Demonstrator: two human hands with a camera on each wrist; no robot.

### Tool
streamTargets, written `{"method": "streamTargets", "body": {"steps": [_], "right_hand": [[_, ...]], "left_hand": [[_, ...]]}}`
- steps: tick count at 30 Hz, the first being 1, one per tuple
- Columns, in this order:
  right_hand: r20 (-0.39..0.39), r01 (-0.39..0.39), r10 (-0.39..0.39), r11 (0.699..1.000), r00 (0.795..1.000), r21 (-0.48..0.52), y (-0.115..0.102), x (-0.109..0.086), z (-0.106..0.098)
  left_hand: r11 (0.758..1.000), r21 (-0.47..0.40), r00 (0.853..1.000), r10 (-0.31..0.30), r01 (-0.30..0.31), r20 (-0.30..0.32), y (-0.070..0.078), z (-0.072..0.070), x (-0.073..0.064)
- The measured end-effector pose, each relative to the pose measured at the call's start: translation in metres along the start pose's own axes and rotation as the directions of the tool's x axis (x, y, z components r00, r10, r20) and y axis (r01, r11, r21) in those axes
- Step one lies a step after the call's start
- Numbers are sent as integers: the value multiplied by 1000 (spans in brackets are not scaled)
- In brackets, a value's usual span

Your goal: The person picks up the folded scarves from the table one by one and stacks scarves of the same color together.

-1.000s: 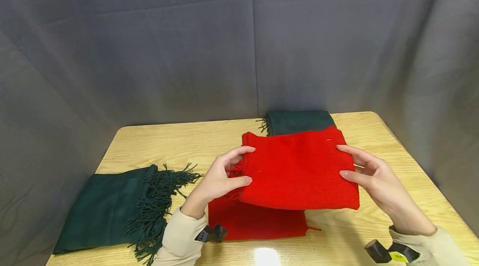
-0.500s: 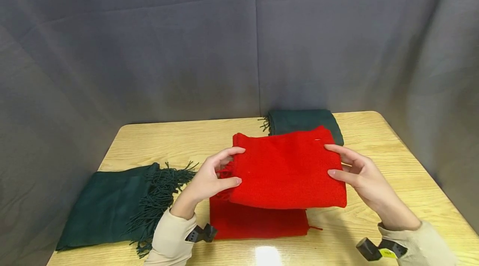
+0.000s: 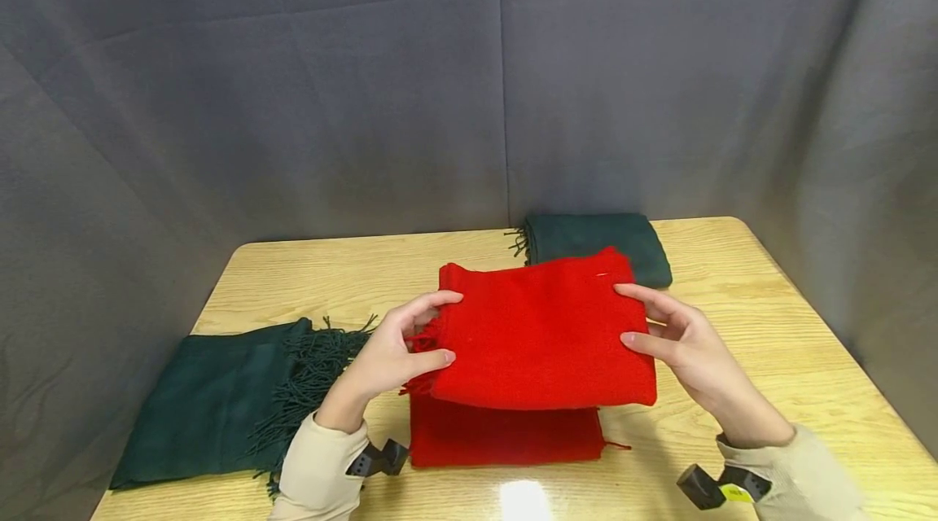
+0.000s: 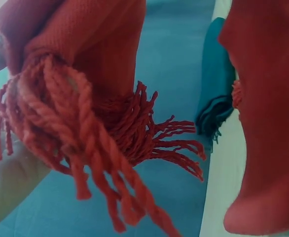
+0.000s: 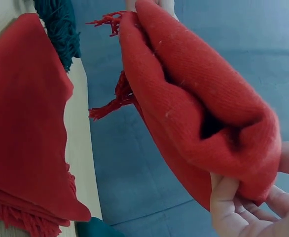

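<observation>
The left hand (image 3: 388, 354) and right hand (image 3: 685, 346) pinch opposite ends of a folded red scarf (image 3: 542, 334) above the counter (image 3: 330, 273), between its side edges. A fringed green scarf (image 3: 212, 407) lies along the left edge.

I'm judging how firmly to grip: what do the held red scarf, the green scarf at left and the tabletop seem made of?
Held red scarf: matt textile, perhaps wool or acrylic; surface fuzzy, twisted-yarn fringe.
Green scarf at left: smoother-looking matt cloth, stringy fringe; fibre unclear.
Tabletop: wood or wood-look laminate; grain shows, and a bright reflection suggests a glossy coat.
</observation>
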State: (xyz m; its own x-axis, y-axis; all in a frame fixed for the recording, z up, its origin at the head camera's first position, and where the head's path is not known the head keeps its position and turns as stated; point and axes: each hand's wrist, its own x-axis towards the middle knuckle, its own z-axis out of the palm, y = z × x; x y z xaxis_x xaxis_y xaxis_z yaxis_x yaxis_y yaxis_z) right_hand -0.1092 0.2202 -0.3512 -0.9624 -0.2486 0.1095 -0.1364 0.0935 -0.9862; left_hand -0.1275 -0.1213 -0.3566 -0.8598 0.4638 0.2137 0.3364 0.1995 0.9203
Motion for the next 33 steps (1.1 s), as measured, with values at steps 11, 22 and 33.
{"method": "streamTargets", "body": {"steps": [11, 22, 33], "right_hand": [[16, -19, 19, 999, 1000, 28, 6, 2, 10], [68, -52, 47, 995, 997, 82, 19, 9, 24], [71, -94, 88, 992, 994, 84, 37, 11, 36]], "left_hand": [[999, 32, 1000, -26, 26, 3, -7, -6, -9], [995, 66, 997, -75, 76, -8, -13, -13, -21], [992, 102, 997, -76, 76, 0, -25, -14, -28]]}}
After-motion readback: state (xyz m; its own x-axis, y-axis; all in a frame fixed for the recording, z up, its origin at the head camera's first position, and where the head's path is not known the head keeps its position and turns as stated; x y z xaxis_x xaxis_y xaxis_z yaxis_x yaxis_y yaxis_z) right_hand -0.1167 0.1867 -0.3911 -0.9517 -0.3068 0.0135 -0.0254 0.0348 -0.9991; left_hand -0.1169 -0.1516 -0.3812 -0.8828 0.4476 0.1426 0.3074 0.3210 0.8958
